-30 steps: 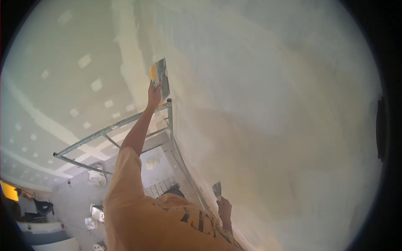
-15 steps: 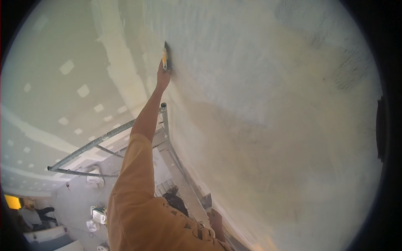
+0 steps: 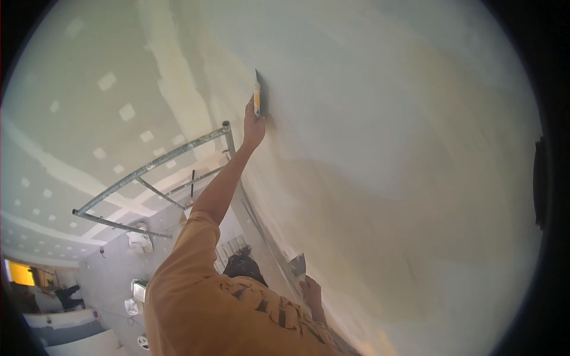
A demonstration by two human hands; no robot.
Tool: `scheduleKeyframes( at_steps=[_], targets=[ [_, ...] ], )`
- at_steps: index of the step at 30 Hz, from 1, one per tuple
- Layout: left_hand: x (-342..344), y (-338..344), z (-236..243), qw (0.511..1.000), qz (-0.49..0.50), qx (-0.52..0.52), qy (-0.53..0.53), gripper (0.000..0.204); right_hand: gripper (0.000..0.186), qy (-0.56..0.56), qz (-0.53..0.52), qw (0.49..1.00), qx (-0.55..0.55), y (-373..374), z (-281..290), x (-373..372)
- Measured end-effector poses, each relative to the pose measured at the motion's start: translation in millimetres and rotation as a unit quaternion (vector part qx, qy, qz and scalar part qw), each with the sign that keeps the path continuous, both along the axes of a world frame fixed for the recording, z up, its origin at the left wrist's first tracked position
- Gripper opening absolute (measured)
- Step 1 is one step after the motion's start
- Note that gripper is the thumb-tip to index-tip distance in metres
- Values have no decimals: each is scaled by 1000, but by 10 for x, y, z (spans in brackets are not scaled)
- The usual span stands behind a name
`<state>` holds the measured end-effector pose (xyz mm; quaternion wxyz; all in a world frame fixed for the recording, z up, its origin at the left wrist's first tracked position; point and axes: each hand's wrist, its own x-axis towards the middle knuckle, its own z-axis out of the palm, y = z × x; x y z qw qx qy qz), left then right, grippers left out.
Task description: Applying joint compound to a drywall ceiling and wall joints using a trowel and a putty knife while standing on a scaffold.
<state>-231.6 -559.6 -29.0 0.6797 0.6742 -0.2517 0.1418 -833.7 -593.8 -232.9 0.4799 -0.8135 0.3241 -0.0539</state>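
My left arm reaches far up along a pale plastered wall [image 3: 380,178]. My left hand [image 3: 254,129] is closed round the yellowish handle of a drywall knife [image 3: 257,95], its dark blade edge at the wall surface. Low down beside the wall, my right hand [image 3: 312,292] is closed round a second, smaller putty knife [image 3: 298,266], whose grey blade points up. The fingers of both hands are partly hidden.
A metal scaffold frame [image 3: 148,163] stands left of my arm. Beyond are a patched board surface [image 3: 89,136], a white bag [image 3: 140,238] and containers [image 3: 139,289] on the grey floor. A dark shape [image 3: 244,268] shows past my shirt; a person [image 3: 59,298] is at far left.
My left hand and its drywall knife have moved right and lower in the picture. The putty knife in my right hand shows slightly higher, and the whole view has shifted.
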Motion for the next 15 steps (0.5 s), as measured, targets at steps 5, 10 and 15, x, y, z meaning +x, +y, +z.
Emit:
scheduleKeyframes(
  at_steps=[5,10,15],
  targets=[
    [-1101,-194,-30,998,8,56,-10,79,35,59,-11,995,75,-235,124,-650],
    [-2375,-434,2,998,42,43,-22,85,30,105,0,992,66,-382,251,-1286],
    [-3550,-539,46,997,28,58,-48,84,26,28,-72,993,88,-417,337,-1998]
  ],
)
